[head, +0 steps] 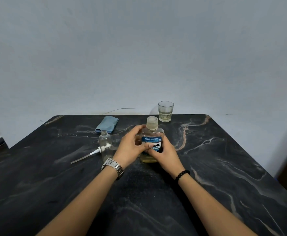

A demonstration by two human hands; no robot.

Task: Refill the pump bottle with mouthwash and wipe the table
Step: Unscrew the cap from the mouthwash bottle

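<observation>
A mouthwash bottle (153,133) with a blue label and its cap on stands upright on the black marble table (224,167). My left hand (130,147) grips its left side and my right hand (165,154) grips its right front, thumb across the label. Just left of it stands a small clear pump bottle (105,142) with its neck uncapped. Its white pump head (98,150) with the dip tube lies on the table beside it. A folded blue cloth (107,124) lies behind, near the far edge.
A drinking glass (165,111) with a little pale liquid stands at the table's far edge, behind the mouthwash bottle. A grey wall rises right behind the table. The table's right edge runs diagonally toward me.
</observation>
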